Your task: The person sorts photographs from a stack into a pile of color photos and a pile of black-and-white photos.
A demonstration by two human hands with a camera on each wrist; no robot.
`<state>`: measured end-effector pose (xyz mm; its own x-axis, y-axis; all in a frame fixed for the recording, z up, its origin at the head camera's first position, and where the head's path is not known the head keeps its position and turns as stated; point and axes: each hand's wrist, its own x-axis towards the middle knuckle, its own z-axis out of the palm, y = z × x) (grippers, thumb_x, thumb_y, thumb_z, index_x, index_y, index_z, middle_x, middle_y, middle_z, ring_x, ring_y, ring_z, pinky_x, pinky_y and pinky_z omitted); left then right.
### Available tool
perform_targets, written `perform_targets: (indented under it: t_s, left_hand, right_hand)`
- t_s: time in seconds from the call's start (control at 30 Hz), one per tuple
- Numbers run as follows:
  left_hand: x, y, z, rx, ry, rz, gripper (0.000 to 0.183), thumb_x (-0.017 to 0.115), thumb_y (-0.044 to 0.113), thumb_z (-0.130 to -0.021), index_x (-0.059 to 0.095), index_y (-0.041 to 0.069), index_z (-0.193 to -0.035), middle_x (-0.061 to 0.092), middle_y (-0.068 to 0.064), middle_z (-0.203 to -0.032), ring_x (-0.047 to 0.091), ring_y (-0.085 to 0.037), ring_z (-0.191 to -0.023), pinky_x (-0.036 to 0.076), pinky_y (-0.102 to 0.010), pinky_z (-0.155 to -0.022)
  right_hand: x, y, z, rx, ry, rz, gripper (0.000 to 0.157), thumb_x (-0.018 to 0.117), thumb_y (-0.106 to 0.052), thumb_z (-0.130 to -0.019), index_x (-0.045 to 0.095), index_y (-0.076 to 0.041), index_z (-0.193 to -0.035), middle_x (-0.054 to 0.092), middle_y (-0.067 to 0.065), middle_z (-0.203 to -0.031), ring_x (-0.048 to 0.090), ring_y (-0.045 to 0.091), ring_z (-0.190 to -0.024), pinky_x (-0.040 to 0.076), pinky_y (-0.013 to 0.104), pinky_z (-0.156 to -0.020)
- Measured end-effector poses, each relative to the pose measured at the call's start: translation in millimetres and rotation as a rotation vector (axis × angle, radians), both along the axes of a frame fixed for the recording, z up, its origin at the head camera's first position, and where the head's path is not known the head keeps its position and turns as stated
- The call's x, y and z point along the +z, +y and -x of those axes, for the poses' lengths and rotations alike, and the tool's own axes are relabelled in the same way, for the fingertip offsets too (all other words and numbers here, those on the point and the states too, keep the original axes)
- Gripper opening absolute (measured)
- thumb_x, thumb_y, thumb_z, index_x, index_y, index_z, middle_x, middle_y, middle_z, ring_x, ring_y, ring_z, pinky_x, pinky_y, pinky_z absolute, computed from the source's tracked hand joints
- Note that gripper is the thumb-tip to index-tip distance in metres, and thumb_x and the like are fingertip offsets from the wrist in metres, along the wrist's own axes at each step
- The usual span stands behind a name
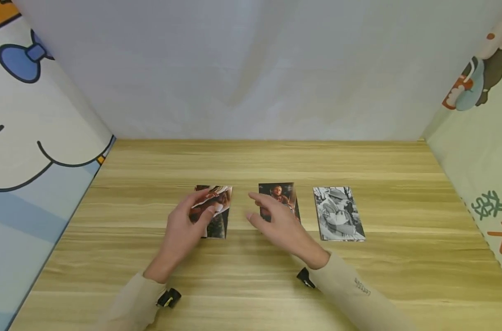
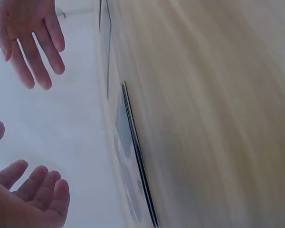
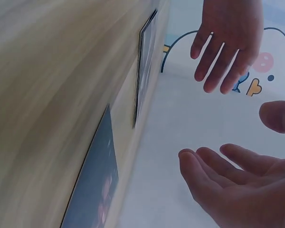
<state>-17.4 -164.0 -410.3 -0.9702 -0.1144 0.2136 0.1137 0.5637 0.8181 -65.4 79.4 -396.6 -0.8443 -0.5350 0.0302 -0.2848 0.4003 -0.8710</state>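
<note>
Three picture cards lie in a row on the wooden table. My left hand [image 1: 188, 220] hovers over the left card [image 1: 218, 220], a colour picture with red and dark parts, and hides some of it. In the left wrist view that card [image 2: 128, 156] has a thick layered edge, like a small stack. My right hand [image 1: 281, 225] is above the middle card [image 1: 285, 195], a dark, warm-toned picture of a person. Both hands hold nothing, their fingers relaxed and apart from the thumbs. To the right lies a black-and-white card [image 1: 339, 214] showing a figure in a hat.
The wooden table [image 1: 251, 285] meets a pale back wall [image 1: 251, 69]. Cartoon-printed panels stand on the left [image 1: 60, 115] and right [image 1: 470, 151]. Each wrist carries a black strap piece at the sleeve [image 1: 131, 294].
</note>
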Motion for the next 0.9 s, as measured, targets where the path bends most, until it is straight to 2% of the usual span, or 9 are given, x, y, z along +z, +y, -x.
perform_targets:
  t_s: [0.1, 0.3, 0.4, 0.5, 0.67, 0.77, 0.9]
  left_hand:
    - [1.2, 13.3, -0.4, -0.031, 0.008, -0.029, 0.046, 0.069, 0.013, -0.099, 0.059, 0.003, -0.143, 0.063, -0.019, -0.133, 0.068, -0.034, -0.107, 0.058, -0.045, -0.085]
    - [-2.7, 38.8, 1.5, -0.128, 0.018, -0.039, 0.055, 0.07, 0.02, -0.098, 0.054, 0.002, -0.148, 0.058, -0.018, -0.145, 0.059, -0.038, -0.128, 0.052, -0.051, -0.104]
    - [-4.3, 49.4, 2.2, -0.159, -0.032, -0.071, 0.06, 0.069, 0.025, -0.099, 0.05, 0.005, -0.151, 0.053, -0.017, -0.151, 0.057, -0.039, -0.131, 0.05, -0.05, -0.107]
    - [-5.1, 59.6, 4.0, -0.187, -0.091, -0.129, 0.062, 0.07, 0.025, -0.099, 0.047, 0.005, -0.153, 0.05, -0.016, -0.153, 0.053, -0.039, -0.135, 0.048, -0.048, -0.11]
    - [-5.1, 73.8, 8.2, -0.211, -0.16, -0.194, 0.068, 0.072, 0.023, -0.096, 0.044, 0.005, -0.155, 0.046, -0.014, -0.157, 0.046, -0.034, -0.143, 0.044, -0.044, -0.114]
    - [-5.1, 79.9, 10.3, -0.22, -0.209, -0.208, 0.072, 0.073, 0.026, -0.095, 0.041, 0.006, -0.157, 0.043, -0.013, -0.16, 0.043, -0.034, -0.145, 0.042, -0.045, -0.116]
    - [-6.0, 85.7, 14.0, -0.23, -0.267, -0.213, 0.074, 0.073, 0.028, -0.096, 0.04, 0.009, -0.159, 0.04, -0.015, -0.161, 0.042, -0.033, -0.146, 0.039, -0.046, -0.117]
  right_hand:
    - [1.5, 14.0, -1.6, -0.024, 0.028, -0.004, 0.056, 0.061, -0.033, -0.105, 0.048, -0.011, -0.155, 0.049, 0.013, -0.156, 0.057, 0.041, -0.132, 0.048, 0.056, -0.106]
    - [-3.1, 38.1, -1.4, -0.105, 0.07, -0.03, 0.058, 0.063, -0.031, -0.103, 0.048, -0.01, -0.156, 0.046, 0.013, -0.158, 0.053, 0.041, -0.135, 0.047, 0.059, -0.107]
    - [-6.0, 47.2, -0.4, -0.126, 0.073, -0.059, 0.061, 0.063, -0.03, -0.102, 0.045, -0.008, -0.156, 0.043, 0.014, -0.161, 0.044, 0.039, -0.144, 0.039, 0.059, -0.114]
    - [-8.8, 55.4, 1.6, -0.143, 0.037, -0.079, 0.063, 0.063, -0.029, -0.102, 0.043, -0.006, -0.157, 0.036, 0.017, -0.163, 0.035, 0.041, -0.148, 0.031, 0.059, -0.119]
    - [-13.2, 64.8, 6.5, -0.154, -0.013, -0.084, 0.064, 0.062, -0.025, -0.102, 0.04, -0.003, -0.158, 0.037, 0.02, -0.162, 0.045, 0.052, -0.138, 0.039, 0.061, -0.113]
    - [-15.6, 68.3, 9.7, -0.155, -0.027, -0.053, 0.062, 0.062, -0.021, -0.101, 0.041, 0.0, -0.156, 0.041, 0.021, -0.16, 0.042, 0.05, -0.141, 0.038, 0.059, -0.115]
    - [-17.0, 70.7, 13.0, -0.154, -0.056, -0.037, 0.063, 0.061, -0.022, -0.101, 0.041, 0.001, -0.156, 0.04, 0.023, -0.16, 0.038, 0.048, -0.145, 0.037, 0.059, -0.116]
